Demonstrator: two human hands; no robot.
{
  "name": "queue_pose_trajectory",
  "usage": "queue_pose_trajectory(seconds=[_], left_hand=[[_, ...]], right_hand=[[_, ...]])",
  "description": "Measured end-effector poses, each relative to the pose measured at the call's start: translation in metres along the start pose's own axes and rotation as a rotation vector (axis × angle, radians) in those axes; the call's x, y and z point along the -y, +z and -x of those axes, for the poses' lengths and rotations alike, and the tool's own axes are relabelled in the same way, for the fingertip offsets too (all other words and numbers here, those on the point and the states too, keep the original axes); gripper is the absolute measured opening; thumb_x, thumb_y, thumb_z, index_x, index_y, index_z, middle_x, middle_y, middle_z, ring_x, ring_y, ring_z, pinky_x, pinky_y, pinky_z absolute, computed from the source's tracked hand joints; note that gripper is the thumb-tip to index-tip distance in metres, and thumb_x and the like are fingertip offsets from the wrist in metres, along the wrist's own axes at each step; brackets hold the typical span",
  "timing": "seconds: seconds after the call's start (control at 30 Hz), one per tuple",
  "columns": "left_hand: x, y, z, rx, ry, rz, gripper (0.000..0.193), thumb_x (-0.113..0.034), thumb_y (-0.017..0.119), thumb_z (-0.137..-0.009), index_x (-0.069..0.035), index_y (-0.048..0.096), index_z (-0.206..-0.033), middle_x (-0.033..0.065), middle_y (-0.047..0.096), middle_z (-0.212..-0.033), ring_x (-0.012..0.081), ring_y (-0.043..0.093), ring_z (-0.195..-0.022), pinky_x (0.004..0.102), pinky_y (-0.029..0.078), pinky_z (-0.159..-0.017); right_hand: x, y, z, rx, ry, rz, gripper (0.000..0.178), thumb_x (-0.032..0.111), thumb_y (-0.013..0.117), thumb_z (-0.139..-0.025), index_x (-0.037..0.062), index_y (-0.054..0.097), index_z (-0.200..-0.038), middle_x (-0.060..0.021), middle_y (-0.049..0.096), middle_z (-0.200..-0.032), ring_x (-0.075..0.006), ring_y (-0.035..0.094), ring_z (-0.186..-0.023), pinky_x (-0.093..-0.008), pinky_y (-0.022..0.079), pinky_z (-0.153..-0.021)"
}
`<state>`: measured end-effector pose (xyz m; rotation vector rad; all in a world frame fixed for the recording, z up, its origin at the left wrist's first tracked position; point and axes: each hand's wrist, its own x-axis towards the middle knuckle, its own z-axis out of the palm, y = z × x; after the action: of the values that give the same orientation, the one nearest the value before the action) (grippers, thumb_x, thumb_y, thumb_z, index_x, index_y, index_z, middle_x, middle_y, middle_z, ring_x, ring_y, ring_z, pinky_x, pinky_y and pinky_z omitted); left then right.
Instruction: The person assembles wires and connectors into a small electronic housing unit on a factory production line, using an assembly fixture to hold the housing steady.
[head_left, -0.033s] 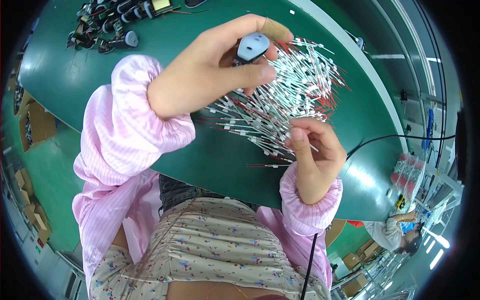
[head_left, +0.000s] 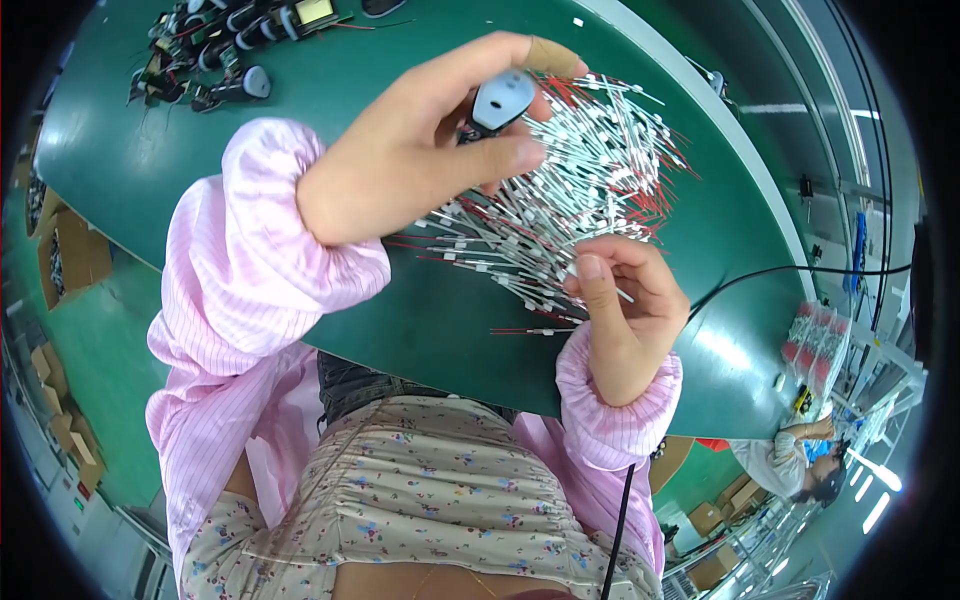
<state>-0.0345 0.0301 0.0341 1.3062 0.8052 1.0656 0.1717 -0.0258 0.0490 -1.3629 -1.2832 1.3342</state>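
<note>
My left hand [head_left: 400, 165] is closed around a small black device with a pale grey-blue oval end cap [head_left: 504, 100], which faces up and shows dark slots. A tan bandage wraps one of its fingers. This hand is above the left part of a pile of wire leads [head_left: 600, 150], thin white and red with small white connectors. At the pile's near edge, my right hand [head_left: 636, 305] has thumb and fingers pinched together. A short white wire end [head_left: 626, 296] shows between them; the rest of that wire is hidden.
Several similar black devices [head_left: 225, 50] with wires lie at the far left of the green table [head_left: 430, 330]. A black cable [head_left: 780, 268] runs in from the right. Bagged parts [head_left: 812, 345] lie at the right, near another person [head_left: 785, 465]. Cardboard boxes [head_left: 80, 250] stand on the floor at left.
The device's end cap has tilted slightly in my left hand, which has shifted a little. My right hand has moved very slightly left, still pinched.
</note>
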Motion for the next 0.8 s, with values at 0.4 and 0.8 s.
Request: queue_pose_trajectory(seconds=[0.4, 0.8], left_hand=[[-0.005, 0.022, 0.025, 0.052, 0.033, -0.473, 0.011, 0.005, 0.069, -0.072, 0.002, 0.061, -0.079, 0.0114, 0.059, -0.087, 0.0211, 0.058, -0.073, 0.029, 0.045, -0.062], [-0.005, 0.034, 0.025, 0.055, -0.054, -0.439, 0.007, 0.006, 0.06, -0.073, 0.002, 0.057, -0.077, 0.0114, 0.058, -0.087, 0.0183, 0.055, -0.077, 0.0284, 0.044, -0.07]], right_hand=[[-0.009, 0.004, -0.005, -0.01, -0.256, 0.128, 0.009, 0.0, 0.069, -0.078, -0.0017, 0.067, -0.086, -0.01, 0.068, -0.077, -0.0129, 0.065, -0.068, -0.0253, 0.051, -0.063], [-0.028, 0.005, 0.0, -0.045, -0.483, -0.063, 0.01, 0.004, 0.072, -0.077, 0.0016, 0.068, -0.085, -0.0103, 0.067, -0.076, -0.0233, 0.066, -0.067, -0.0301, 0.05, -0.06]])
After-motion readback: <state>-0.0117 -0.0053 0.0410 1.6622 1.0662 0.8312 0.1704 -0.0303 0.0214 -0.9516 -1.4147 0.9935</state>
